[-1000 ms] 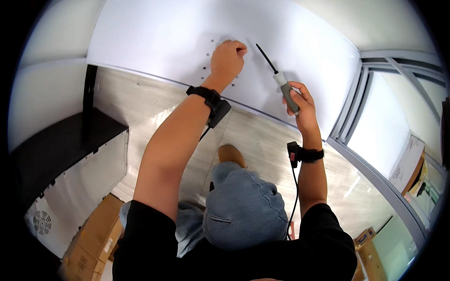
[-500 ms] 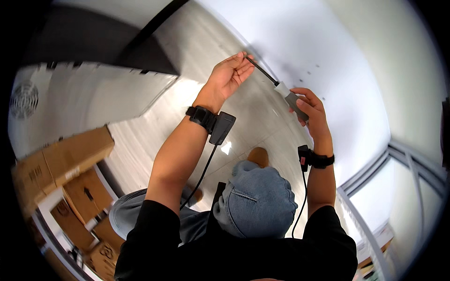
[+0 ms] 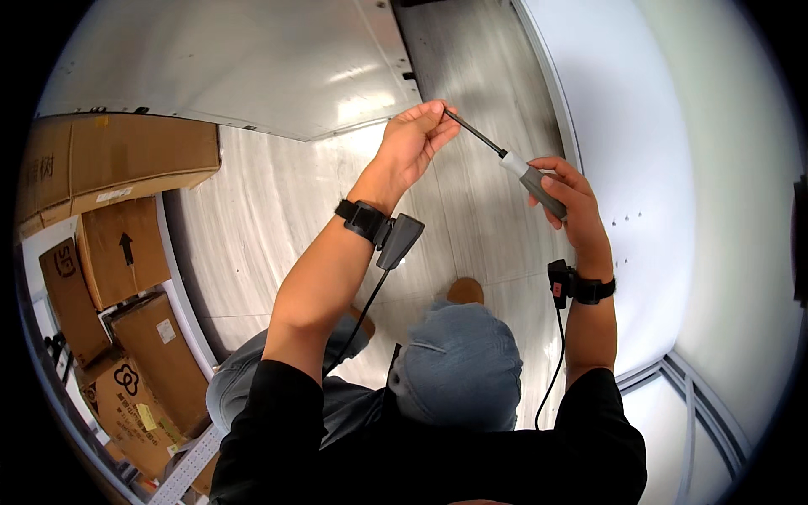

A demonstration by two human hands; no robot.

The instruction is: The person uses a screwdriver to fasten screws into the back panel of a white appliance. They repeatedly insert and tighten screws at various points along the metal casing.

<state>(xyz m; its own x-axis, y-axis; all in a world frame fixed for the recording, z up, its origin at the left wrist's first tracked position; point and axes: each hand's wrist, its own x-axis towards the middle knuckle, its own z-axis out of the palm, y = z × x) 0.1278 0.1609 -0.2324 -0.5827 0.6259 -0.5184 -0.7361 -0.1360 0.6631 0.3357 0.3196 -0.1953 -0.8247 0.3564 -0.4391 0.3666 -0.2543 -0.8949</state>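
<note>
A screwdriver (image 3: 477,135) with a grey handle and a dark metal shaft spans the space between my two hands, above the floor. My right hand (image 3: 579,204) is closed round its handle, the thumb lying along the side. At the other end, my left hand (image 3: 411,140) pinches the shaft's tip between thumb and forefinger, with the remaining fingers loosely bent. Whether a small screw sits at that tip is too small to make out. Each wrist wears a black strap with a small cabled box.
A large metal panel (image 3: 252,59) stands ahead on the left. Cardboard boxes (image 3: 143,156) are stacked on a rack at my left. A white panel (image 3: 627,151) with several small holes or screws rises along my right. Pale wood-look floor (image 3: 252,244) lies below.
My view has turned to the right, so the metal panel and boxes sit differently in it. Both hands keep their hold on the screwdriver, nearly unchanged in pose.
</note>
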